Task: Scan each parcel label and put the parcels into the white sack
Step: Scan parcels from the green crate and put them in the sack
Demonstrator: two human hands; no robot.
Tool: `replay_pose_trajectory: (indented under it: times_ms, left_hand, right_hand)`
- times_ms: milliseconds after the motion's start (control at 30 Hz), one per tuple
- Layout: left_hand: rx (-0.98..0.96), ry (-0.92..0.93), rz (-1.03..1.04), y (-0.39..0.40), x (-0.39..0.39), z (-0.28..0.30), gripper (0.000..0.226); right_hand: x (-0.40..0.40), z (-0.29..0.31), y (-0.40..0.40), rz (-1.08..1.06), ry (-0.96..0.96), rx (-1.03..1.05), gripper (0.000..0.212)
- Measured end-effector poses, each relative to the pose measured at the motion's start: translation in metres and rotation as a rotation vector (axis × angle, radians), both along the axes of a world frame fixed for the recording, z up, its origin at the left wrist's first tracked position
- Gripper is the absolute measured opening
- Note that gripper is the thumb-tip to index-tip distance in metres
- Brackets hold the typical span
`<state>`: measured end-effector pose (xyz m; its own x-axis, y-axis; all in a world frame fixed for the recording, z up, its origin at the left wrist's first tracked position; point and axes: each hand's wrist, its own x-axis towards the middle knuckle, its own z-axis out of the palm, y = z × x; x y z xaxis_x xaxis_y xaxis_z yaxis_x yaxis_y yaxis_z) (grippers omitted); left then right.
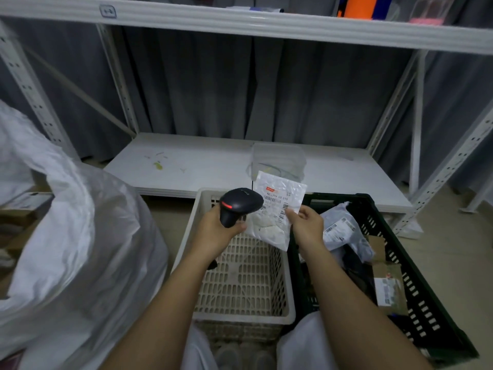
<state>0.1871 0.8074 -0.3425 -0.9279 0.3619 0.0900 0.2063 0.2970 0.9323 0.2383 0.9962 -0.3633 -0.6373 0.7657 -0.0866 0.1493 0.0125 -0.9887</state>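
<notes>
Above the beige crate — scanner (left hand), labelled parcel pinched right

1 head view, facing forward and down, close above crates
</notes>
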Motion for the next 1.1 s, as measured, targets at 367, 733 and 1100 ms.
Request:
replay_pose_trajectory:
  times_ms: [367,733,1100]
  left_hand:
    - [-0.137,-0.086,-0.095,0.002,0.004,-0.001,0.050]
    - [-0.094,-0.073,-0.055,0.005,0.002,-0.004,0.054]
    - [0.167,0.108,0.251,-0.016,0.021,0.042,0.046]
  right_hand:
    - [-0.009,-0.010,0.003,0.003,-0.008,0.000,0.005]
    - [-0.005,-0.007,0.001,0.016,0.021,-0.045,0.004]
    - [0.006,0.051,-0.056,0.152,0.299,-0.094,0.008]
